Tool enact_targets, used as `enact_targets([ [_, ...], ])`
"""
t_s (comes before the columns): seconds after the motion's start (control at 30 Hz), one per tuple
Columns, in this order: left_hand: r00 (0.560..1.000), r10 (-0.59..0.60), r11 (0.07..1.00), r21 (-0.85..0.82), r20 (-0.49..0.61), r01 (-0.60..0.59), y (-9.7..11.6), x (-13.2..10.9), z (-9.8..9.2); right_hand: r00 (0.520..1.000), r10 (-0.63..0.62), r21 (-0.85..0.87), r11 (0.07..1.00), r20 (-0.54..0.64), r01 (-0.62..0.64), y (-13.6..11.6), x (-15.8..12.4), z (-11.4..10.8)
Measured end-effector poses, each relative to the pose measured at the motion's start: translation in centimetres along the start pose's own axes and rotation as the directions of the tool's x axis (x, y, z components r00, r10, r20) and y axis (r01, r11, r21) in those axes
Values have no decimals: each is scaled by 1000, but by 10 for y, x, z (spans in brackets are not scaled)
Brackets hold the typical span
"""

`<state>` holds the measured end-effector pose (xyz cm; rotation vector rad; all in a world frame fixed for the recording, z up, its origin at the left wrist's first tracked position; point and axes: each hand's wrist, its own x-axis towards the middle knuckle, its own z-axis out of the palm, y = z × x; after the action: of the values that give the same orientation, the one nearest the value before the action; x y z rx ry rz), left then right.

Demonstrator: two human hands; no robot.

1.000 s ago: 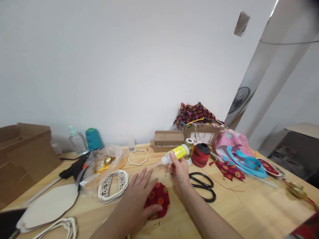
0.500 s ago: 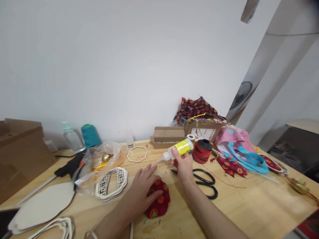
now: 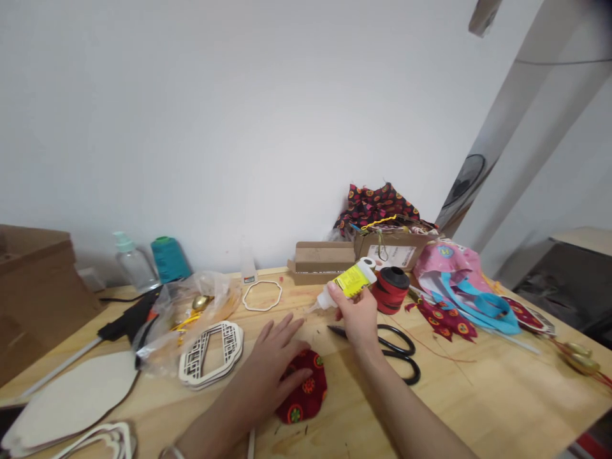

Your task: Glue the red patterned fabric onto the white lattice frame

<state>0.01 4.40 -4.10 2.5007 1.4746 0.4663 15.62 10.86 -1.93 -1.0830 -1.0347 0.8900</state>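
My left hand (image 3: 275,364) lies with its fingers spread over a dark red patterned fabric piece (image 3: 306,400), whose upper left part it covers. In my right hand (image 3: 354,315) is a glue bottle (image 3: 352,281) with a yellow label, tilted so that its thin clear nozzle points left and down. The nozzle tip is above the table, past the fingertips of my left hand. Just right of my right wrist lie black-handled scissors (image 3: 400,349), their blades partly behind that hand.
Left are stacked wooden lattice frames (image 3: 211,354), a plastic bag (image 3: 167,338), a black glue gun (image 3: 125,322) and pale panels (image 3: 71,401). A thin wooden outline (image 3: 262,296) lies behind my hands. Right stand a red thread spool (image 3: 391,291), blue ribbon (image 3: 482,305) and a cardboard box (image 3: 406,247).
My right hand has shifted slightly to the right with the glue bottle. The left hand stays on the fabric. The camera view has turned a little.
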Motion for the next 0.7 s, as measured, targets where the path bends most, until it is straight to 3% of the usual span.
enact_targets([
  [0.33,984,180,952,255,-8,-172,-3,-1,0,976,-70,-327,935,208,137,6,-4,-4],
  [0.5,987,162,959,238,-17,-153,-6,-2,2,955,-98,-414,885,279,212,2,-9,-2],
  [0.7,998,39,992,119,-57,-31,-12,-4,7,958,-136,-461,853,253,243,3,-7,-3],
])
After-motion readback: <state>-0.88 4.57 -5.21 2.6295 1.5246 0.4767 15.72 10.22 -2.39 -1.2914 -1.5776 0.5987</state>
